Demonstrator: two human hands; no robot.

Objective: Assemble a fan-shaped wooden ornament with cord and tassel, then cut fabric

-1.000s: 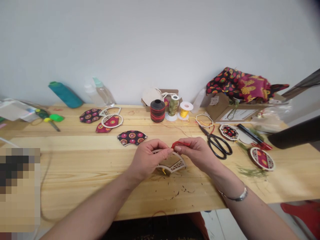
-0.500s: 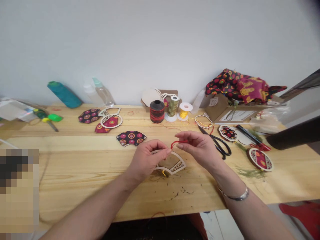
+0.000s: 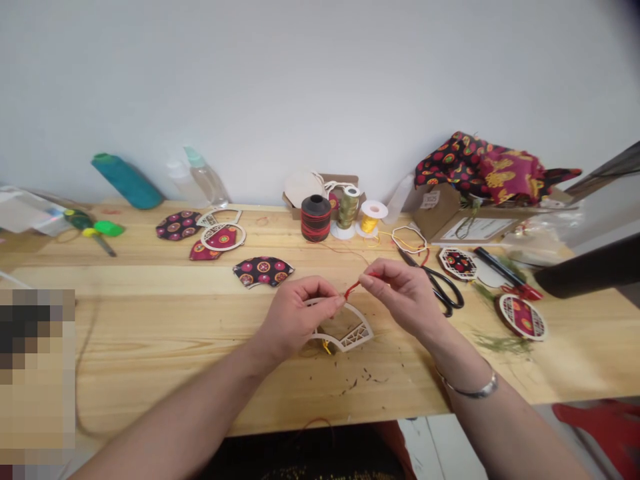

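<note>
My left hand (image 3: 300, 312) pinches the top edge of a fan-shaped wooden frame (image 3: 358, 337) with cut-out lattice at its corner. A red cord (image 3: 353, 289) rises from that edge, and my right hand (image 3: 397, 293) has its other end between thumb and forefinger. The short stretch of cord between the hands runs slanted. A bit of yellow thread (image 3: 327, 347) shows at the frame's lower edge. My left fingers hide the frame's left part. Just beyond lies a fan-shaped piece covered in patterned fabric (image 3: 264, 272).
Black-handled scissors (image 3: 445, 290) lie right of my right hand. Thread spools, one red and black (image 3: 315, 219), one yellow (image 3: 371, 219), stand at the back. A cardboard box (image 3: 470, 223) carries patterned cloth (image 3: 460, 163). Finished-looking ornaments (image 3: 523, 317) lie right; fabric pieces (image 3: 179, 225) lie left.
My right thumb and forefinger have closed together on the red cord, which now looks straighter. The left hand and the wooden frame have hardly moved.
</note>
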